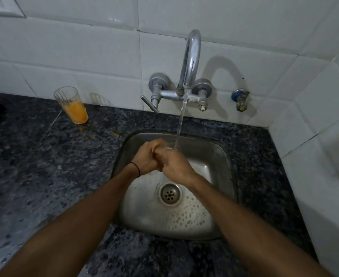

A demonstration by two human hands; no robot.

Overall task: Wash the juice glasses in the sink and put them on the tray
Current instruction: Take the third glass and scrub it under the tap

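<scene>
Our left hand [147,157] gripped clear glass [170,146] over sink [224,156], twelve o'clock of drain [169,193]. Our right hand [175,166] touched it; grip we could not tell. Juice glass [72,105] stood on counter [34,156], ten o'clock.

Steel sink [222,156] wet; counter [44,156] perhaps polished granite.

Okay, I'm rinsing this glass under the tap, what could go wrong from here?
1. The wet glass, gripped between left hand and right hand under the running water, could slip and crack against the steel sink.
2. The part-full glass stands by spilled juice drops on the counter; a wet hand reaching for it might knock it over.
</scene>
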